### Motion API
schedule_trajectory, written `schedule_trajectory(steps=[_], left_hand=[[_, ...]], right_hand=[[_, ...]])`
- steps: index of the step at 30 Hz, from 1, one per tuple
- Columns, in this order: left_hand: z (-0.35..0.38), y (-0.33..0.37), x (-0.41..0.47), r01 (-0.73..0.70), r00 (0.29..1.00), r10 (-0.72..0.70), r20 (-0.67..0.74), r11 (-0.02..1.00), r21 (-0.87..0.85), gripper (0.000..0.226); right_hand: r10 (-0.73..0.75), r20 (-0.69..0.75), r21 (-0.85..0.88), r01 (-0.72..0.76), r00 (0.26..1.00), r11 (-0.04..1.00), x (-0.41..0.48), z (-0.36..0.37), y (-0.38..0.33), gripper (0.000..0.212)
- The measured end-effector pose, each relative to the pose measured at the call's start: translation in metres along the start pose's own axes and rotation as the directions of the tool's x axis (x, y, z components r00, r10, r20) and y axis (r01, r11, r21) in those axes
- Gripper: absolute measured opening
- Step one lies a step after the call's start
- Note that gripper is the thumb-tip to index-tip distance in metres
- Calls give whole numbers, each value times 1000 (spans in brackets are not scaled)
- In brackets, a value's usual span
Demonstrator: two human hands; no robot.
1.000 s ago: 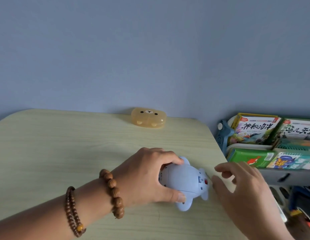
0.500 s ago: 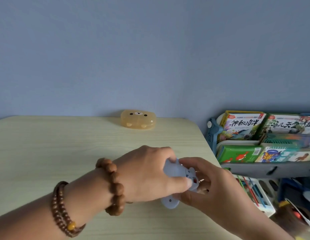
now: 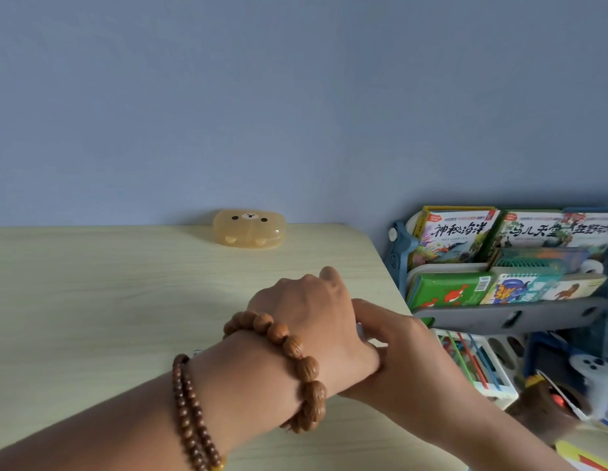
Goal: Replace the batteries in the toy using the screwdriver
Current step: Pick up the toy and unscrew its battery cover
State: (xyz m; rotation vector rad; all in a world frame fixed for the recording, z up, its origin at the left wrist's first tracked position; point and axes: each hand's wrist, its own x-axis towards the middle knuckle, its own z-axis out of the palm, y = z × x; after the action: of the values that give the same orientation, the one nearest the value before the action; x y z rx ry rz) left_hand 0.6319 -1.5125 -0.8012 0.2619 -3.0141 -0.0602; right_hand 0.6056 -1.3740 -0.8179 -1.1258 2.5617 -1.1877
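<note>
Crossing above a pale wooden table (image 3: 91,300), the left hand (image 3: 316,317) and right hand (image 3: 397,348) close together around the toy, which is almost wholly hidden between them. An amber bear-faced case (image 3: 249,228) sits near the table's far edge.

The left hand (image 3: 309,317) is raised above the tabletop (image 3: 108,300), its back toward the camera, covering almost all of whatever it grips; only a pale sliver shows at its right edge. The right hand (image 3: 404,362) closes in against it from the right, fingers tucked under the left palm. Two beaded bracelets (image 3: 282,362) circle the left wrist. Beyond the hands, at the tabletop's far edge by the wall, lies an amber bear-faced case (image 3: 249,229). Right of the tabletop stands a rack of picture books (image 3: 499,263).
</note>
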Motion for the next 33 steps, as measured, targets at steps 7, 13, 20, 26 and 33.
schedule_trajectory(steps=[7,13,20,26,33], left_hand=[[9,8,7,39,999,-40,11,998,42,52],[11,9,10,57,998,-58,3,996,72,50],[11,12,9,57,998,-55,-16,994,93,48],[4,10,8,63,997,-68,44,992,107,51],[-20,11,-1,115,985,-105,135,991,-71,37]], right_hand=[[3,27,41,-4,1000,999,4,2,5,37],[8,20,84,-10,1000,996,8,4,10,35],[-3,-5,83,3,1000,997,9,4,9,33],[-13,-4,21,13,1000,1000,8,3,7,35],[-1,9,-8,1,1000,1000,8,1,7,39]])
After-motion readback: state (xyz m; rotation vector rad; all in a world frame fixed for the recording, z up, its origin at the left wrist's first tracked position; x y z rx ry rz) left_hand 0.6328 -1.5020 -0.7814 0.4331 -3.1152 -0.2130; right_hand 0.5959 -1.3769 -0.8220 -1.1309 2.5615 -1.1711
